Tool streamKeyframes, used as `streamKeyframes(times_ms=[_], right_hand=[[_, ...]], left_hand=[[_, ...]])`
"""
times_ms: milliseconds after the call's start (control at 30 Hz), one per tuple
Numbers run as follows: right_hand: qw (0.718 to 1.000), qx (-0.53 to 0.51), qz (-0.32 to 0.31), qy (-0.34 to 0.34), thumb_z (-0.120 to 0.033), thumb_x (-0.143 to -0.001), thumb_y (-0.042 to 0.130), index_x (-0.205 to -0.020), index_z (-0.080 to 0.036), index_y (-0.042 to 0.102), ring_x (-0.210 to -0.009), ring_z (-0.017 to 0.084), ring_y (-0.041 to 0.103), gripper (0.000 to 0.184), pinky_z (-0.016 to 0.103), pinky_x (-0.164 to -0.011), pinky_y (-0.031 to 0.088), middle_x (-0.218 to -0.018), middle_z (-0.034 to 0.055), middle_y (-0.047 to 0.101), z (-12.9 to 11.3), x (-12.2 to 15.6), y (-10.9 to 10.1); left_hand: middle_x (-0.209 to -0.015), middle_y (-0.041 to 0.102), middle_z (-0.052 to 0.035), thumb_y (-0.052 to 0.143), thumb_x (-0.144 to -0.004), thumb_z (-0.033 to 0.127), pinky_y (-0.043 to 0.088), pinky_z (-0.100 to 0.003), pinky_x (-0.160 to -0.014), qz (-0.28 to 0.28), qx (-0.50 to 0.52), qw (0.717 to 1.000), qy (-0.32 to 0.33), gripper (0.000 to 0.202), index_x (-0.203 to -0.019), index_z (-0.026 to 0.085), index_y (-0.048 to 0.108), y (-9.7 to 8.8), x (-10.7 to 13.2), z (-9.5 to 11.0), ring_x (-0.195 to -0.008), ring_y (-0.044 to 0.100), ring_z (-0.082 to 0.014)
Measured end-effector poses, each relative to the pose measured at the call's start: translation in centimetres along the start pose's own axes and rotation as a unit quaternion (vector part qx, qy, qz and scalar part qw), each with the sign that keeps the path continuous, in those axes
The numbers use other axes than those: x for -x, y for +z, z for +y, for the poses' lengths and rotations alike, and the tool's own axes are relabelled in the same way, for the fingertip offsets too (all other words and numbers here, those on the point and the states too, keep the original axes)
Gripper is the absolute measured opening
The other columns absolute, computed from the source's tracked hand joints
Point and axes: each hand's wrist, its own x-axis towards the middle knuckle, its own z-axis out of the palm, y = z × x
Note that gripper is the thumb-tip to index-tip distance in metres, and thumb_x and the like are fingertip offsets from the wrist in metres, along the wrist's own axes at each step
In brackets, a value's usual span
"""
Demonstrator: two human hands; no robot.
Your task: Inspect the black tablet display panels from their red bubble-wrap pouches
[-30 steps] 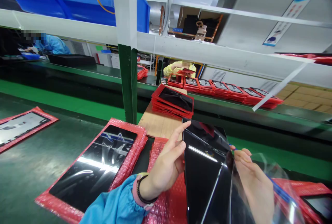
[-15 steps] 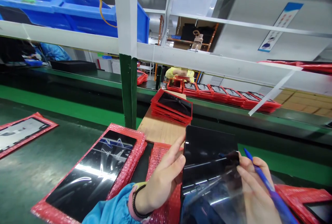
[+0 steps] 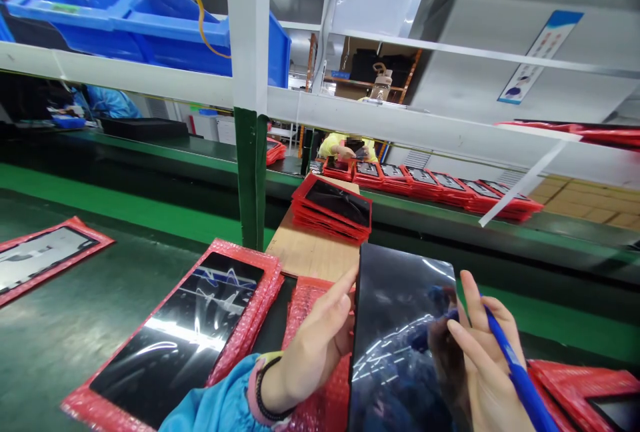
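Observation:
A black glass screen panel [image 3: 400, 345] stands tilted up in front of me, its glossy face full of light streaks. My left hand [image 3: 313, 355] grips its left edge, fingers largely behind it. At the right edge, my right hand [image 3: 493, 359] has its thumb against the face and the index finger raised. A blue pen [image 3: 523, 379] is tucked in that same hand. Under my left hand lies a red bubble-wrap sleeve [image 3: 307, 295]. Left of it, another black screen panel [image 3: 175, 339] rests on red bubble wrap. The held panel's lower end is out of frame.
Behind it, a stack of red-wrapped panels [image 3: 333, 209] sits on a wooden board [image 3: 305, 249]. More wrapped panels lie at left [image 3: 45, 252] and right [image 3: 590, 385]. A green-and-white post [image 3: 249, 172] rises ahead. Blue bins [image 3: 165, 39] sit above; a person in yellow [image 3: 333, 145] works opposite.
The panel's face has tilted, and its reflections have shifted. Clear film seen loose over its lower right no longer stands out. My right index finger has lifted from the edge.

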Motion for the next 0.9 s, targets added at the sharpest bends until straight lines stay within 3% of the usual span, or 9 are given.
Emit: streamKeyframes(times_ms=[67, 200, 333, 400, 467, 600, 733, 800, 900], right_hand=[[1.000, 0.009, -0.002, 0.027, -0.031, -0.063, 0.084, -0.108, -0.033, 0.058, -0.128, 0.024, 0.054, 0.052, 0.025, -0.083, 0.055, -0.147, -0.0013, 0.052, 0.1, -0.2, 0.1], [0.996, 0.000, -0.022, 0.088, -0.037, -0.060, 0.085, -0.101, -0.030, 0.057, -0.139, 0.026, 0.041, 0.050, 0.038, -0.111, 0.038, -0.142, 0.0009, 0.057, 2.1, -1.0, 0.1], [0.987, -0.026, -0.042, 0.154, -0.039, -0.063, 0.084, -0.096, -0.031, 0.054, -0.138, 0.026, 0.042, 0.045, 0.042, -0.116, 0.028, -0.136, -0.0002, 0.062, 5.8, -0.8, 0.2], [0.984, -0.022, -0.070, 0.165, -0.039, -0.067, 0.083, -0.098, -0.032, 0.054, -0.137, 0.024, 0.043, 0.043, 0.040, -0.116, 0.029, -0.132, -0.0016, 0.065, 7.3, -0.2, 0.3], [0.981, -0.007, -0.099, 0.164, -0.039, -0.068, 0.081, -0.098, -0.031, 0.056, -0.136, 0.024, 0.044, 0.039, 0.038, -0.114, 0.032, -0.127, -0.0014, 0.068, 8.2, 0.4, 0.4], [0.980, 0.031, -0.139, 0.141, -0.043, -0.071, 0.078, -0.099, -0.028, 0.060, -0.130, 0.030, 0.052, 0.037, 0.045, -0.111, 0.036, -0.121, 0.0040, 0.070, 9.2, 1.4, 0.6], [0.981, 0.039, -0.147, 0.117, -0.046, -0.073, 0.075, -0.109, -0.027, 0.060, -0.134, 0.032, 0.048, 0.044, 0.051, -0.114, 0.029, -0.135, 0.0097, 0.062, 10.4, 2.4, 0.7], [0.982, 0.045, -0.149, 0.106, -0.043, -0.075, 0.073, -0.113, -0.027, 0.060, -0.136, 0.031, 0.045, 0.044, 0.050, -0.115, 0.028, -0.140, 0.0106, 0.057, 11.0, 2.9, 0.7], [0.984, 0.059, -0.148, 0.080, -0.036, -0.076, 0.072, -0.114, -0.027, 0.061, -0.138, 0.030, 0.042, 0.041, 0.050, -0.116, 0.024, -0.140, 0.0107, 0.057, 11.7, 3.4, 0.8]], left_hand=[[-0.134, 0.064, -0.0069, 0.051, -0.095, 0.035, 0.034, -0.041, -0.112, 0.006, -0.024, 1.000, 0.013, 0.038, -0.131, 0.027, 0.063, -0.1, -0.2, 0.2, -0.132, 0.051, -0.0277], [-0.136, 0.062, -0.0102, 0.050, -0.095, 0.043, 0.036, -0.045, -0.110, 0.081, -0.144, 0.986, -0.017, 0.045, -0.133, 0.023, 0.060, -1.9, -0.2, 1.0, -0.130, 0.052, -0.0292], [-0.139, 0.058, -0.0126, 0.067, -0.082, 0.041, 0.030, -0.040, -0.112, 0.248, -0.351, 0.902, -0.033, 0.048, -0.125, 0.018, 0.063, -6.1, 2.1, 1.3, -0.131, 0.049, -0.0284], [-0.130, 0.062, -0.0121, 0.070, -0.077, 0.041, 0.035, -0.038, -0.108, 0.302, -0.410, 0.858, -0.063, 0.049, -0.120, 0.019, 0.064, -8.2, 4.0, 1.1, -0.124, 0.051, -0.0280], [-0.115, 0.064, -0.0132, 0.074, -0.069, 0.043, 0.041, -0.041, -0.099, 0.332, -0.418, 0.840, -0.098, 0.053, -0.114, 0.016, 0.064, -9.8, 5.8, 0.8, -0.109, 0.056, -0.0293], [-0.100, 0.061, -0.0101, 0.073, -0.065, 0.047, 0.048, -0.038, -0.079, 0.335, -0.384, 0.843, -0.173, 0.054, -0.107, 0.015, 0.062, -11.1, 7.9, 0.4, -0.089, 0.059, -0.0251], [-0.075, 0.056, 0.0000, 0.069, -0.068, 0.049, 0.042, -0.029, -0.064, 0.292, -0.353, 0.855, -0.242, 0.040, -0.092, 0.017, 0.063, -11.5, 7.8, 0.1, -0.070, 0.055, -0.0170], [-0.068, 0.051, 0.0044, 0.074, -0.065, 0.046, 0.038, -0.027, -0.063, 0.270, -0.362, 0.857, -0.248, 0.034, -0.081, 0.019, 0.060, -11.4, 7.2, 0.3, -0.064, 0.050, -0.0139], [-0.072, 0.052, 0.0050, 0.078, -0.065, 0.038, 0.038, -0.028, -0.076, 0.242, -0.391, 0.863, -0.212, 0.030, -0.076, 0.021, 0.056, -10.4, 6.3, 0.9, -0.078, 0.052, -0.0165]])
